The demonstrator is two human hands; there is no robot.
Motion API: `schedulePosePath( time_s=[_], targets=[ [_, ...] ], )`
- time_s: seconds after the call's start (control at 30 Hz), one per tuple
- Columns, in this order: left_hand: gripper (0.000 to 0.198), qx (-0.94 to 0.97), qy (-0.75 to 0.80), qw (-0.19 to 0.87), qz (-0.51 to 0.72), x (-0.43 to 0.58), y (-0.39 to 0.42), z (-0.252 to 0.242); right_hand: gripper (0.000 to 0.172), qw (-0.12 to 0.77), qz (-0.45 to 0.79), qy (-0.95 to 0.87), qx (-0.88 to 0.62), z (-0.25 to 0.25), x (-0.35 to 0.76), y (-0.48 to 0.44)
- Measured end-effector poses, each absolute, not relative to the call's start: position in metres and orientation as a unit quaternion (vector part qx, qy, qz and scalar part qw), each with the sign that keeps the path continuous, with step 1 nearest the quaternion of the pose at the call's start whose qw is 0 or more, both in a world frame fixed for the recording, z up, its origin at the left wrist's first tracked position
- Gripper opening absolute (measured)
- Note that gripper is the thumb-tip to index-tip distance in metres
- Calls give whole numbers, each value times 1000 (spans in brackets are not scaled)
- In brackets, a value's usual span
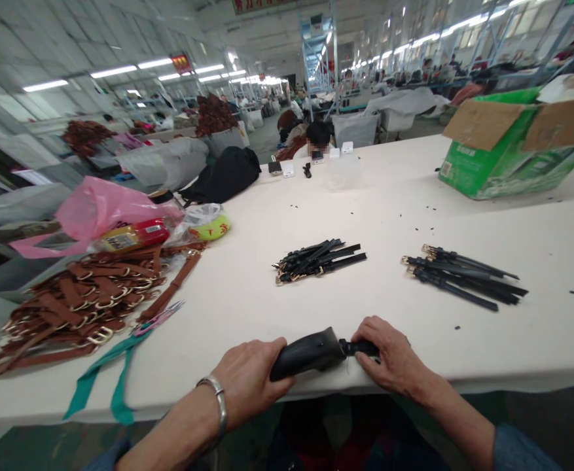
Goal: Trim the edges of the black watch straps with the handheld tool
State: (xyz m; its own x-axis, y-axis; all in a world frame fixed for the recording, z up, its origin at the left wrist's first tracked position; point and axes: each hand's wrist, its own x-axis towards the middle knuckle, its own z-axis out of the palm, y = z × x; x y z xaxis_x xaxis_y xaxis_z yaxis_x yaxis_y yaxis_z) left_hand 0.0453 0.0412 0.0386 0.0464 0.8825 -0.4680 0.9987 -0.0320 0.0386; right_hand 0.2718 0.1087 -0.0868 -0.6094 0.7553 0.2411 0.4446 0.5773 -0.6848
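My left hand (252, 376), wearing a silver bangle on its wrist, is wrapped round a smooth black handheld tool (309, 352) shaped like a hair clipper. Its wide end points right, towards my right hand (387, 356). Between thumb and fingers, my right hand pinches a short black strap (362, 348), whose left end meets the wide end of the tool. I cannot make out exactly how the two touch. Beyond my hands lies a pile of black straps (321, 257) with gold buckles. Farther right is a second group of black buckle straps (463, 278).
Brown buckle straps (85, 304) are heaped at the left. Beside them lie scissors (161, 318) tied with teal ribbon (103, 373). A pink bag (100, 209), a black cloth bag (225, 176) and a green carton (493, 157) stand farther back. A person (319, 135) is across the white table (247, 288).
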Motion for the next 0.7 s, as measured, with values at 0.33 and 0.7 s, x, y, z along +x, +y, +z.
schedulePosePath(
  time_s=[0.33, 0.7],
  targets=[
    [26, 663, 707, 209, -128, 17, 37, 37, 13, 270, 297, -844, -357, -85, 272, 107],
    [26, 747, 623, 134, -187, 61, 61, 53, 17, 271, 308, -840, -355, -87, 273, 108]
  ],
)
